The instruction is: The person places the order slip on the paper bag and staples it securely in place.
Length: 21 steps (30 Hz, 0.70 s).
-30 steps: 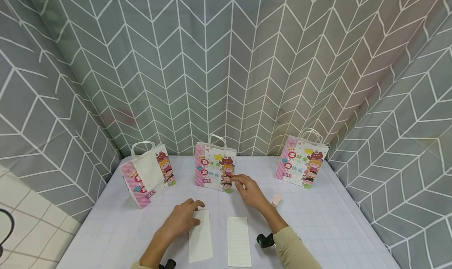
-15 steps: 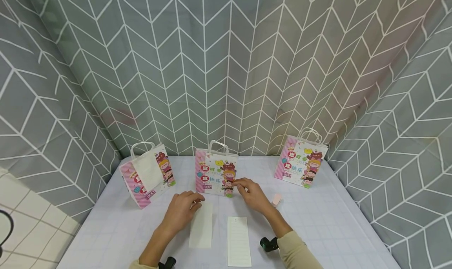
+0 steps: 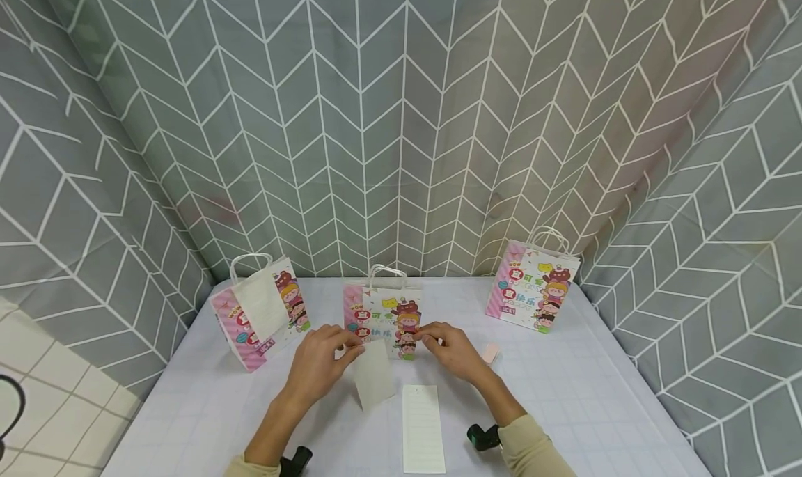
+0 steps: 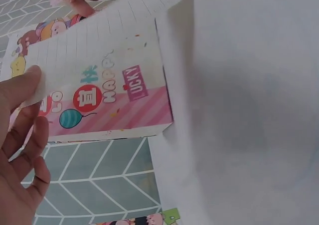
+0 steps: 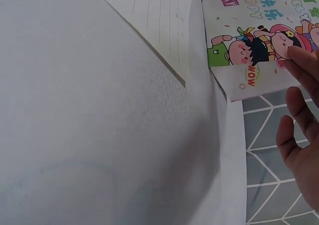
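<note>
My left hand pinches the top edge of a pale paper sheet, which stands up off the table and overlaps a paper gift bag in the head view. In the left wrist view, the thumb lies on the sheet's upper edge and faint ruled lines cross it. Upright in the middle, the pink-and-white cartoon gift bag has twisted white handles. At its right edge, my right hand pinches the bag with thumb and forefinger; the other fingers stay apart from it in the right wrist view.
A second lined paper sheet lies flat near the front. Matching gift bags stand at the left and right, the left one with white paper over its front. A small pink object lies beside the right forearm. Patterned curtains surround the table.
The left hand has lifted the paper sheet from the table, raising it in front of the middle bag. With the right hand at its edge, that bag has moved toward me.
</note>
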Each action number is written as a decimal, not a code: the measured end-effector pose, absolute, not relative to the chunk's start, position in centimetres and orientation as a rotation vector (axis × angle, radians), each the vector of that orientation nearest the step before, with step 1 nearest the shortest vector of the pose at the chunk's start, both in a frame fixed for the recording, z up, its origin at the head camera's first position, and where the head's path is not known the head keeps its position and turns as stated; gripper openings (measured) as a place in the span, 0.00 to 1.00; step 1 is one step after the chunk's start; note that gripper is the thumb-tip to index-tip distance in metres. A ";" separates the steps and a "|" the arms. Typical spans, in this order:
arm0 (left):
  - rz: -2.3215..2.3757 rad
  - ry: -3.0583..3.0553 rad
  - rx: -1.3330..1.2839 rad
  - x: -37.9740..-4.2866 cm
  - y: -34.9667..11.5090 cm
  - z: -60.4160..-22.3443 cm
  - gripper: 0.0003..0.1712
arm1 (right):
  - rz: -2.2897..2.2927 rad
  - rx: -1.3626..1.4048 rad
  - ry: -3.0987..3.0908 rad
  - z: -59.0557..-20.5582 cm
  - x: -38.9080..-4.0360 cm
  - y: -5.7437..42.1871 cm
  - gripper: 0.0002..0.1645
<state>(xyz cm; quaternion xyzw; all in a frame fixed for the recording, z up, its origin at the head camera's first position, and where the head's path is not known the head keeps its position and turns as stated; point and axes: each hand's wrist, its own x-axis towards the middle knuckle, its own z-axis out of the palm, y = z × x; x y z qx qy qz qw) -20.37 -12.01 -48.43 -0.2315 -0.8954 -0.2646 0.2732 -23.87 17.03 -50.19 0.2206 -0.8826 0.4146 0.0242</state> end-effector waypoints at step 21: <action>-0.786 -2.020 -0.699 -21.2 -11.1 -45.7 0.11 | 1.348 0.714 -2.725 -50.0 -22.9 17.5 0.14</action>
